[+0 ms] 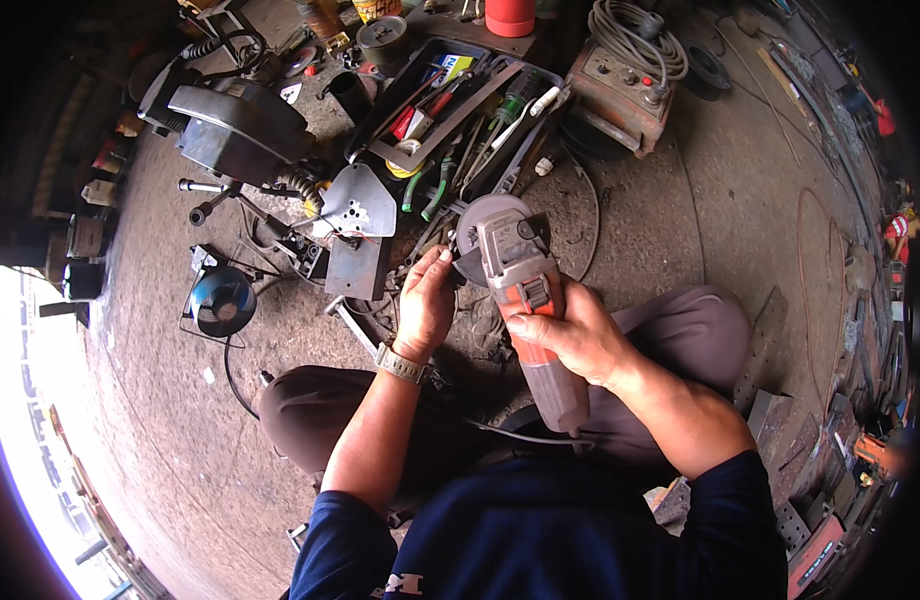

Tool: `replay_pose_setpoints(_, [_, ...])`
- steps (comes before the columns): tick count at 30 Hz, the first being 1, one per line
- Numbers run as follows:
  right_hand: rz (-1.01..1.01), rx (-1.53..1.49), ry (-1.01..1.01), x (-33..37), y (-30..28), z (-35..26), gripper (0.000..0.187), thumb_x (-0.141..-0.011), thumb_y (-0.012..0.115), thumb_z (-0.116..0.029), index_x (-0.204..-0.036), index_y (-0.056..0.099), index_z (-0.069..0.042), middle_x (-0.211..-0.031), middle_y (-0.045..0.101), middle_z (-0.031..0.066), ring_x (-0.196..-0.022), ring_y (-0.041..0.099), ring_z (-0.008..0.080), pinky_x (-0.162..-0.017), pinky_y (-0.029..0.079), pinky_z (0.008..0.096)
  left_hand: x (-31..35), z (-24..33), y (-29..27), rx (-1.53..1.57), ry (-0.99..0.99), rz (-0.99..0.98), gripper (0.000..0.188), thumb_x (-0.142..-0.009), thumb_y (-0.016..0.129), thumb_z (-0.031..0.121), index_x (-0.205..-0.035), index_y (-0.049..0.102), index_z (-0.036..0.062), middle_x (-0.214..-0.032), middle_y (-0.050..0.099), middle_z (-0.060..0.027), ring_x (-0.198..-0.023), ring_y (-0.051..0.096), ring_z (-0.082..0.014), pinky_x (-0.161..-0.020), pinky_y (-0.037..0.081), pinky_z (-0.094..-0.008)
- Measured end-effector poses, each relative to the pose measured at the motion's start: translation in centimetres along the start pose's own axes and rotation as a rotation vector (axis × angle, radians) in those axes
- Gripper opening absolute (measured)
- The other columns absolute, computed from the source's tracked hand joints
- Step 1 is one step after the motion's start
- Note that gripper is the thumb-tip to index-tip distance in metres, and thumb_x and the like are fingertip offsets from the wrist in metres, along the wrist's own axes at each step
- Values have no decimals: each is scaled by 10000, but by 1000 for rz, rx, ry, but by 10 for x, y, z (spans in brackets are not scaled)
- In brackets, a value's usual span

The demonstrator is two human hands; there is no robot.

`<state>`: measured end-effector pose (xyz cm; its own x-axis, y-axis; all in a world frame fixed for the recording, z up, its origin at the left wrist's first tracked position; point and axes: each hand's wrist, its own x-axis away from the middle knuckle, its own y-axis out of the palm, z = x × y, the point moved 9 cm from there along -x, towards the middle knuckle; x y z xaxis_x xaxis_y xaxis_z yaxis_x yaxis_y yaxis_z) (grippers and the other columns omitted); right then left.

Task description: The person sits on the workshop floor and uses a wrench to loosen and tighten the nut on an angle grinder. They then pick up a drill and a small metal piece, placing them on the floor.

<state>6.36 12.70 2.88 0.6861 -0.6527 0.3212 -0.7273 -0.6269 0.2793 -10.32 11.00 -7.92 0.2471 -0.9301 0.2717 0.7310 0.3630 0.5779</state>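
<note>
My right hand (583,335) is wrapped round the red and grey body of an angle grinder (520,262), which I hold over my lap with its head pointing away from me. The grinder's round grey disc (476,214) shows past the left side of the head, beside a dark guard. Close to the disc's near left edge, my left hand (427,305) has thumb and fingertips pinched together. Whatever small dark thing they hold is too small to name. A cord runs from the grinder's back end across my legs.
Ahead lies a tray of hand tools (462,190), including green-handled pliers (441,186). Left of it are a bent metal plate (358,205), a dark metal machine (242,130) and a small blue fan (223,302). A rusty control box (612,105) carries coiled cable (635,38) at far right.
</note>
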Motion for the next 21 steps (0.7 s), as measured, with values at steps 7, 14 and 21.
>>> replay_pose_setpoints(7, [-8, 6, -14, 0, 0, -2, 311, -889, 715, -182, -1130, 602, -20, -978, 641, 22, -875, 595, 90, -793, 506, 275, -1, -2, -2, -5, 4, -18, 216, -1009, 558, 237, -1007, 630, 33, -846, 591, 32, -754, 475, -58, -685, 371, -222])
replay_pose_setpoints(14, [4, 18, -18, 1, 1, -6, 305, -887, 712, -167, -1131, 600, -21, -986, 640, 23, -891, 593, 90, -807, 504, 277, 1, -3, -2, 6, 3, -6, 203, -1004, 567, 216, -1030, 639, 29, -872, 613, 27, -771, 492, -57, -696, 379, -215])
replay_pose_setpoints(21, [-8, 4, 5, 1, 0, -2, 334, -883, 713, -176, -1153, 596, -19, -998, 642, 27, -905, 597, 97, -821, 504, 282, 2, -3, 0, 5, -3, -8, 212, -1008, 559, 207, -1060, 642, 19, -907, 634, 21, -793, 509, -51, -711, 388, -208])
